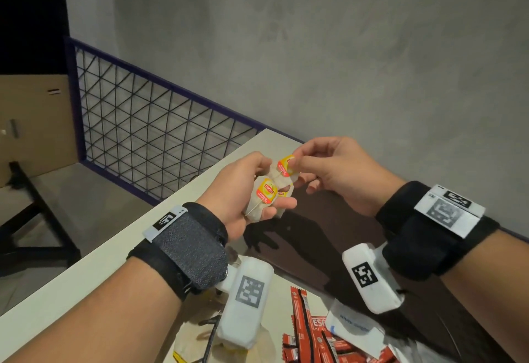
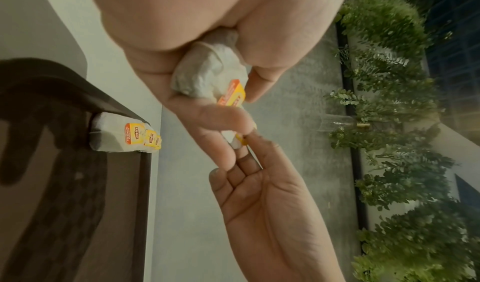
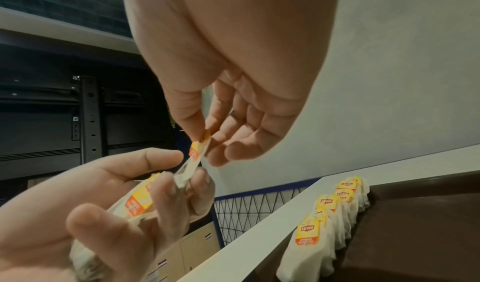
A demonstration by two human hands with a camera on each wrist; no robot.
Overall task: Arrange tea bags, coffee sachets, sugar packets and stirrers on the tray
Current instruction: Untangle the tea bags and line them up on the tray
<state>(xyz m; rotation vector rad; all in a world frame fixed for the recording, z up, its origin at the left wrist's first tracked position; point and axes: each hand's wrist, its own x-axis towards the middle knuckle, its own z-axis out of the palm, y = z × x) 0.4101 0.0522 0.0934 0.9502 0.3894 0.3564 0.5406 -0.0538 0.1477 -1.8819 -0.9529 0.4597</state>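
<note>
Gripping a bunch of tea bags [image 1: 264, 199], the left hand [image 1: 243, 191] curls its fingers round them above the brown tray [image 1: 337, 236]. Thumb and forefinger of the right hand [image 1: 335, 173] pinch one bag's yellow tag [image 1: 286, 165]. More bags [image 3: 330, 220] stand in a row along the tray's wall. Red coffee sachets [image 1: 312, 334] lie on the white table [image 1: 86, 271] nearby.

A grey concrete wall [image 1: 315, 48] rises behind the white table [image 1: 86, 271]. Left of the table stands a purple-framed wire mesh panel [image 1: 148, 131], with a cardboard box [image 1: 34, 122] beyond it. Green shrubs [image 2: 389, 122] grow near the wall.
</note>
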